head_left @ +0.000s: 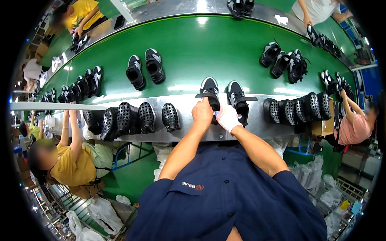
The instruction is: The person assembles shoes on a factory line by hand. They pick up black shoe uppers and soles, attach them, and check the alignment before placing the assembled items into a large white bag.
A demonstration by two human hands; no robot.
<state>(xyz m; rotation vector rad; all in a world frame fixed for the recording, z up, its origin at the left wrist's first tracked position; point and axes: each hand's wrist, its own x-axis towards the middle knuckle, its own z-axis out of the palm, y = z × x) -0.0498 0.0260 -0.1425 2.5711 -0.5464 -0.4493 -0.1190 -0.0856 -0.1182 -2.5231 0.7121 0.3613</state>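
Observation:
Two black-and-grey sneakers with pale toes stand side by side in front of me on the metal ledge, toes pointing away. My left hand (202, 112), bare, is closed at the opening of the left sneaker (209, 85), where a dark strap sticks out sideways. My right hand (228, 117), in a white glove, is closed at the heel of that same sneaker; its fingertips are partly hidden. Just beyond the glove is the right sneaker (236, 90), with its own strap reaching out to the right. Neither hand appears to grip that one.
Black perforated shoe forms (126, 117) line the ledge at left, and more forms (297, 109) at right, beside a cardboard box (323, 124). On the green belt (201, 44) are sneaker pairs (144, 68) and several more sneakers (281, 62). Other people work on both sides and opposite.

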